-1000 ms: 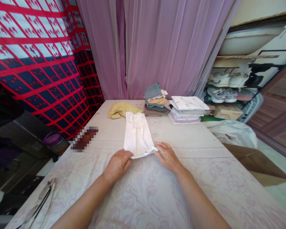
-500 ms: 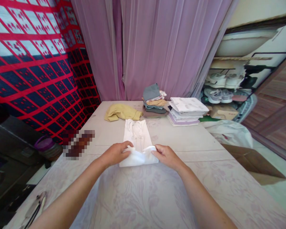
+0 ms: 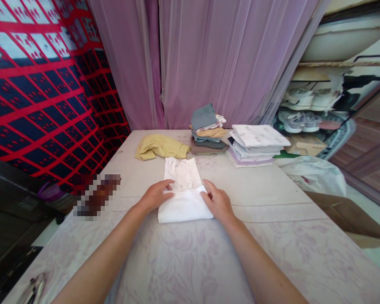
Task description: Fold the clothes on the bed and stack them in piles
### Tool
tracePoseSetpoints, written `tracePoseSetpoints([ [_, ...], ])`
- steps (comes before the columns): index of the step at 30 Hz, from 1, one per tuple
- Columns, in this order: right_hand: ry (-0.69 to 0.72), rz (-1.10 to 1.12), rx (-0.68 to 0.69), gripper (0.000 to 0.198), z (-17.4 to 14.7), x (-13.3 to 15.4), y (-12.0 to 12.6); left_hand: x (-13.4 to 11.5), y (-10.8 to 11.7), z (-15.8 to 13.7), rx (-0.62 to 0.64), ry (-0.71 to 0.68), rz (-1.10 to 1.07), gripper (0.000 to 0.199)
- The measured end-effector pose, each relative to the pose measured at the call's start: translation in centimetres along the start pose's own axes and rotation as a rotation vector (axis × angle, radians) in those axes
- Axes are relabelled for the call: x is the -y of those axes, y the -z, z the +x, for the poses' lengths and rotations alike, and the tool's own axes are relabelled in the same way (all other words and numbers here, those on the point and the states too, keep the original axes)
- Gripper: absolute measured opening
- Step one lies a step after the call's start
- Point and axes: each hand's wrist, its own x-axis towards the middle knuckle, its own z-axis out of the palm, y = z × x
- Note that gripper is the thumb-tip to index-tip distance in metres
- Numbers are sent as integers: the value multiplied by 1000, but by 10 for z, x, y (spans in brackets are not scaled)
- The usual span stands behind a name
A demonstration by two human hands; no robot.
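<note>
A white garment [image 3: 185, 205] lies on the patterned cloth in front of me. Its near part is folded up into a smooth flat panel, while its far part shows gathered, ruffled fabric. My left hand [image 3: 156, 196] rests at the fold's left corner with thumb and fingers apart. At the right corner, my right hand [image 3: 218, 200] lies against the garment's edge, its fingers slightly curled and separated. Both hands touch the cloth without gripping it. Just beyond the garment is a crumpled yellow garment [image 3: 160, 147].
Behind are a stack of folded dark and tan clothes [image 3: 208, 145] and a pile of folded white fabrics [image 3: 256, 143]. Purple curtains [image 3: 215, 63] hang at the back. A shoe rack with sneakers [image 3: 299, 121] and an open cardboard box [image 3: 345, 215] stand right. A blurred-out patch lies left.
The near edge of the white garment has been laid down and smoothed flat. My hands have loosened from pinching its corners and now rest at its sides. The view has shifted slightly.
</note>
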Motion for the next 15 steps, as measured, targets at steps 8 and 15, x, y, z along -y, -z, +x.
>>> tracePoseSetpoints([
  [8,77,-64,-39,41,0,-3,-6,11,-12,0,-187,-95,47,37],
  [15,62,-86,-85,37,0,-5,-10,18,-25,1,-292,-153,81,39],
])
